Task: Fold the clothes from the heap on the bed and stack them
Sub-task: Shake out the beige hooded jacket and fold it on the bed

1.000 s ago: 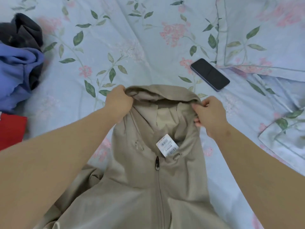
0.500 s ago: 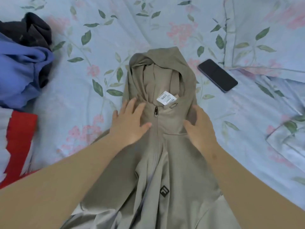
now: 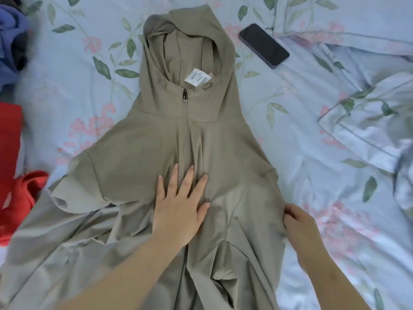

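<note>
Taupe, slippery-looking cloth makes up the hooded zip jacket, and most of the risk is judged to come from that. The left hand is laid flat on the chest with its fingers straight and spread. Nothing is gripped; the cloth is only pressed down, and ridges are gathered along the zip just ahead of the fingertips. If a fold is made over those ridges, creases would be locked in and the bundle would come out lopsided.

The right hand is curled at the jacket's side edge, which is pinched in its fingers. A pull made there while the flat palm is lifted could drag the whole garment across the floral sheet. A phone lies well ahead of the right hand, just beside the hood, and could be swept aside or buried if a sleeve is swung that way.

The jacket is spread front-up directly under the left palm. Its hood lies well ahead of the fingertips, and its body runs back beneath both forearms. One sleeve is bunched just outboard of the left hand. Farther outboard on that side, a red garment and a blue garment are seen, well apart from both hands.
</note>
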Motion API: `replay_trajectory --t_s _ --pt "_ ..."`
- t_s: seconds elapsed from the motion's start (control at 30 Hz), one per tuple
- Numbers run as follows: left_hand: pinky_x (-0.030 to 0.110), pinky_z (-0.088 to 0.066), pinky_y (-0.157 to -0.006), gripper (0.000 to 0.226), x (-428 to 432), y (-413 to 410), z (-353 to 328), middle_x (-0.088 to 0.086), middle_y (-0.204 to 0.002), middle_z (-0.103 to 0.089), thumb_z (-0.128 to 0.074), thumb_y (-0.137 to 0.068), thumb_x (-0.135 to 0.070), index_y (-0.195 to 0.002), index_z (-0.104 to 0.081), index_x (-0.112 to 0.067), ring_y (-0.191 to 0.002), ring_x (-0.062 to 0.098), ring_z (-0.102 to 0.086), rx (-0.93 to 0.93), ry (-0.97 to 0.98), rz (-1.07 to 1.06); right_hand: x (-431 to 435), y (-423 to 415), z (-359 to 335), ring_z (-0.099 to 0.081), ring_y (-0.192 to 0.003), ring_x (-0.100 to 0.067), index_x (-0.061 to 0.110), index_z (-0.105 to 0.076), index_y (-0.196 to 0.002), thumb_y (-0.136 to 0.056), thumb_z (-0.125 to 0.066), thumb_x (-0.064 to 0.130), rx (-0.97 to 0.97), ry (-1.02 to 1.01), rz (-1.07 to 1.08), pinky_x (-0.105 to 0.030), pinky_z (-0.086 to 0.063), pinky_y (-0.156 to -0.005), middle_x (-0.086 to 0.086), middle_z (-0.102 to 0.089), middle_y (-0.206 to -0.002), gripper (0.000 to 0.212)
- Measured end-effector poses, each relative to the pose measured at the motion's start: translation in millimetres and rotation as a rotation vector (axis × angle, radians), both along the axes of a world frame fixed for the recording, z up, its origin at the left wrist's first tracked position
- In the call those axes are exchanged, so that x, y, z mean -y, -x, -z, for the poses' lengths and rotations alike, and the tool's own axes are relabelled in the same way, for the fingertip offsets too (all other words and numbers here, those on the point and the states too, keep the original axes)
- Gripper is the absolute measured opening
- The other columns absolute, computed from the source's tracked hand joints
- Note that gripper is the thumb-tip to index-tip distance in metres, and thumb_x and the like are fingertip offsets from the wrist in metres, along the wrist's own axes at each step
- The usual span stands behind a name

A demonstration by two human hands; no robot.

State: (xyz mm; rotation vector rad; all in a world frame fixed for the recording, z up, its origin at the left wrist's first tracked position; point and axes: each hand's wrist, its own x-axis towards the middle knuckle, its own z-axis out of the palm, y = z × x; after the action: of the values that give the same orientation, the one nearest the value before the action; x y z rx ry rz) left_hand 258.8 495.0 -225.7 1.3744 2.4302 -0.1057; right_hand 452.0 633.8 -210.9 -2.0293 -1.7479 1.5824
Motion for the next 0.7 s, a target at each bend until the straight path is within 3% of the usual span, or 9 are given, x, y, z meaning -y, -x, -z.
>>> replay_trajectory --t_s 0.1,0.2,0.27,0.33,0.43,0.53,0.6,0.7 --pt "0.060 -0.035 -0.102 0.058 20 -23 1 0.011 -0.142 -0.048 -0.032 -0.086 -0.050 -0.132 -0.055 -0.023 -0.133 0.039 -0.039 0.026 -0.017 -0.043 27 -17 -2 -0.050 -0.054 -0.013 0.022 -0.067 -0.071 -0.093 -0.045 0.008 -0.084 0.154 0.082 -0.025 -0.040 -0.055 0.009 -0.058 -0.055 0.035" --pt "0.061 -0.036 -0.101 0.059 43 -43 3 0.015 -0.142 -0.047 -0.027 -0.090 -0.052 -0.132 -0.056 -0.021 -0.132 0.040 -0.041 0.050 -0.030 -0.059 46 -28 -3 -0.058 -0.063 -0.015 0.019 -0.067 -0.091 -0.095 -0.049 0.041 -0.160 0.283 0.135 -0.028 -0.050 -0.063 -0.001 -0.063 -0.068 0.028" --pt "0.058 -0.034 -0.103 0.066 58 -51 3 0.014 -0.142 -0.047 -0.014 -0.095 -0.056 -0.131 -0.056 -0.022 -0.133 0.037 -0.038 0.079 -0.045 -0.059 56 -36 -2 -0.055 -0.055 -0.008 0.019 -0.066 -0.092 -0.090 -0.057 0.040 -0.145 0.271 0.000 -0.017 -0.045 -0.054 0.007 -0.060 -0.061 0.022" --pt "0.050 -0.021 -0.112 0.079 68 -57 1 0.008 -0.150 -0.036 0.004 -0.091 -0.064 -0.137 -0.049 -0.027 -0.142 0.029 -0.017 0.140 -0.080 -0.096 59 -39 -5 -0.048 -0.044 -0.002 0.018 -0.064 -0.081 -0.090 -0.061 0.027 -0.074 0.200 -0.119 -0.012 -0.037 -0.044 0.016 -0.055 -0.047 0.013" --pt "0.037 0.011 -0.115 0.089 78 -68 0 -0.007 -0.159 -0.005 0.019 -0.075 -0.074 -0.146 -0.022 -0.041 -0.135 0.009 0.026 0.202 -0.099 -0.145 36 -48 -12 -0.040 -0.040 -0.012 0.015 -0.054 -0.063 -0.091 -0.056 0.014 -0.005 -0.036 -0.020 -0.021 -0.035 -0.041 0.009 -0.046 -0.039 0.028" --pt "0.035 0.019 -0.112 0.081 74 -81 -6 -0.012 -0.158 0.009 0.014 -0.073 -0.071 -0.147 -0.007 -0.046 -0.131 0.002 0.034 0.249 -0.033 -0.116 -10 -55 -33 -0.054 -0.056 -0.026 0.012 -0.051 -0.068 -0.089 -0.049 0.009 -0.050 -0.322 0.284 -0.039 -0.049 -0.059 -0.007 -0.054 -0.058 0.022" --pt "0.036 0.016 -0.113 0.075 68 -91 -7 -0.012 -0.158 0.011 0.011 -0.078 -0.072 -0.147 -0.002 -0.046 -0.137 0.005 0.029 0.256 -0.027 -0.065 -35 -54 -48 -0.060 -0.074 -0.019 0.013 -0.055 -0.089 -0.091 -0.045 0.010 -0.198 -0.467 0.478 -0.037 -0.053 -0.074 -0.001 -0.059 -0.081 0.011" --pt "0.039 0.010 -0.115 0.062 64 -106 -5 -0.010 -0.159 0.007 -0.013 -0.091 -0.067 -0.148 -0.004 -0.045 -0.145 0.013 0.016 0.253 -0.033 -0.019 -41 -54 -55 -0.048 -0.117 -0.011 0.020 -0.038 -0.137 -0.095 -0.048 0.021 -0.249 -0.510 0.354 -0.027 -0.038 -0.100 0.008 -0.043 -0.131 0.044"
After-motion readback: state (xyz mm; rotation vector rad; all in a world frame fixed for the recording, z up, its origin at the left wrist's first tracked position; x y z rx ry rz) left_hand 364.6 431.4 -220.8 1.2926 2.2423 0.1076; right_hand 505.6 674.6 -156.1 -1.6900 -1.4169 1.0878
